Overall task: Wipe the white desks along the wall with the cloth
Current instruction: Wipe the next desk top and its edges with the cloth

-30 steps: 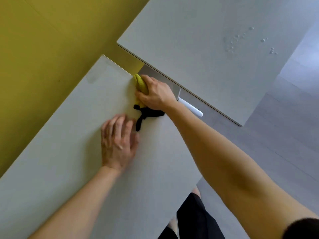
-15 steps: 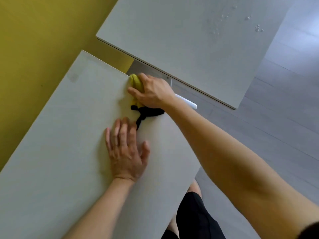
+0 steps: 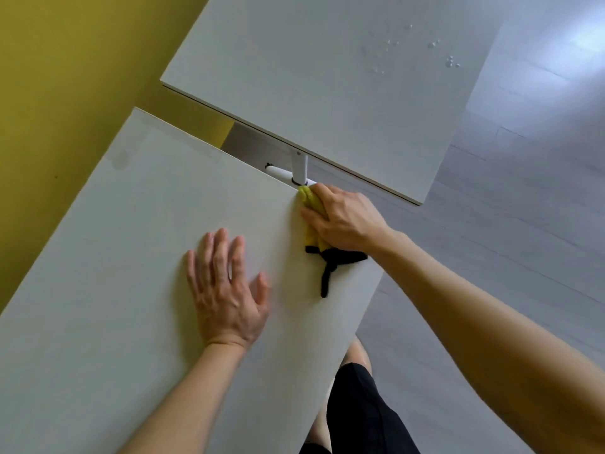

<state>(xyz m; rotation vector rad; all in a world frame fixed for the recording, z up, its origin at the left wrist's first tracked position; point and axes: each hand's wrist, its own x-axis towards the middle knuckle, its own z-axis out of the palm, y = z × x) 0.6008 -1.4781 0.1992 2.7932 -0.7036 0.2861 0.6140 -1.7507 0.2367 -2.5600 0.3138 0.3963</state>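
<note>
Right hand on cloth

Near white desk, yellow cloth at its edge, far desk, water droplets

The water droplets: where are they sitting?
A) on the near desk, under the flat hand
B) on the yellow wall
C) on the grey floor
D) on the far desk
D: the droplets lie on the far desk, while the right hand holds the yellow cloth at the edge of the near desk.
</note>
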